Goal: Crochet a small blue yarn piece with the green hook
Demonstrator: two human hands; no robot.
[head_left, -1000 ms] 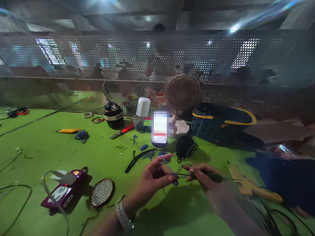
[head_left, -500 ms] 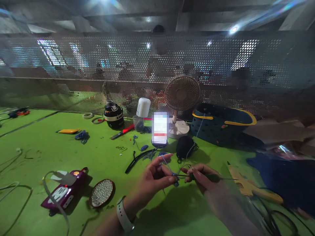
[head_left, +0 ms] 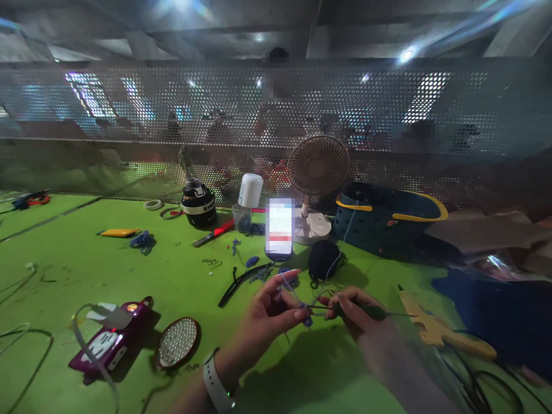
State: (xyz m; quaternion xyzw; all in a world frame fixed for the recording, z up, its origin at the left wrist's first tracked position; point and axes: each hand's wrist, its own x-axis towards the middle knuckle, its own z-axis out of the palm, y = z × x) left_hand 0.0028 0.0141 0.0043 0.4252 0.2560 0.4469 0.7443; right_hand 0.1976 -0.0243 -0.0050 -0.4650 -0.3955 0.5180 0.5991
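Note:
Between the thumb and fingers of my left hand [head_left: 273, 310] is a small piece of blue crochet work [head_left: 307, 321]. A light blue yarn strand [head_left: 292, 290] runs over its raised index finger. My right hand [head_left: 357, 310] is closed around a crochet hook [head_left: 319, 307], whose thin shaft reaches left to the crochet piece. The hook's tip is too small to make out in the stitches. Just beyond the hands lies a dark ball of yarn [head_left: 323, 260], with a blue strand across it. A lit phone [head_left: 279, 230] stands upright behind my left hand.
A fan [head_left: 318, 167] and a dark blue basket [head_left: 366, 227] stand at the back. A yellow tool [head_left: 457, 338] with cables lies right. On the left are a purple power strip [head_left: 106, 348], a round studded disc [head_left: 177, 343] and a red cutter [head_left: 214, 234].
Both hands keep nearly the same pose, with the hook still at the crochet piece. The camera view has shifted very slightly.

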